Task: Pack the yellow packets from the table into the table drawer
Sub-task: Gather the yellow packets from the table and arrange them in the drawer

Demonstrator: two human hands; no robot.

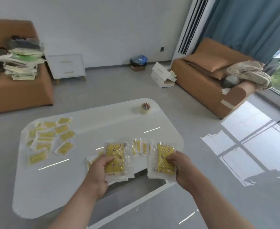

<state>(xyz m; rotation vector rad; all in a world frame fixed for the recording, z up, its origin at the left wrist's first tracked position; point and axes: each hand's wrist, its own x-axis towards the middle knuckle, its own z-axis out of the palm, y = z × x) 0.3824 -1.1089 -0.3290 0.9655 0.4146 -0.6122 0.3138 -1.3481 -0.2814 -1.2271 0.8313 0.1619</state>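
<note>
With your left grip [101,169] and right grip [179,164] each clasping yellow packets [114,152] over the table [103,116] near edge, hold mid-packet, since they look light, floppy and slippery.

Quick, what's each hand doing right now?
Left hand: fingers grip a yellow packet.
Right hand: fingers grip another yellow packet.

On the table [103,123], a heap of packets [48,138] lies at the left, a small jar [146,106] at the far right. At the near edge, by the open drawer [150,178], the left hand [99,172] holds the left packet [115,156] and the right hand [180,166] the right packet [164,156], a few loose packets [139,146] between them.
</note>
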